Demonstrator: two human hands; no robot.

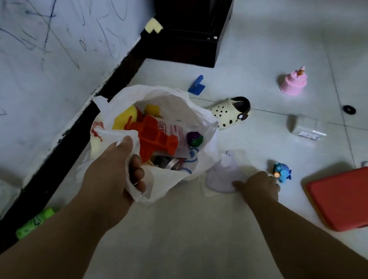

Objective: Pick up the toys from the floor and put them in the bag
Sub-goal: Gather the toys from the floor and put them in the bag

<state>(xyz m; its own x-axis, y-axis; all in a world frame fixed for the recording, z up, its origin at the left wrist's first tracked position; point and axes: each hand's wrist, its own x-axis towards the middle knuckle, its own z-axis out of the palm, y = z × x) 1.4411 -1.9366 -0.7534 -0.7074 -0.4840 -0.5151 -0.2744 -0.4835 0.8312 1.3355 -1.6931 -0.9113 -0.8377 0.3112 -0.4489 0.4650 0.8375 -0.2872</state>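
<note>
My left hand grips the near rim of a white plastic bag and holds it open above the floor. Inside lie an orange toy, yellow pieces and a purple ball. My right hand is low at the floor, fingers curled on a clear plastic piece just right of the bag. A small blue toy sits right beside that hand. Farther off lie a pink cake toy and a blue block.
A scribbled wall with a black skirting runs along the left. A dark cabinet base stands behind the bag. On the floor lie a cream spotted clog, a clear box, a black ring, a red pad and a green item.
</note>
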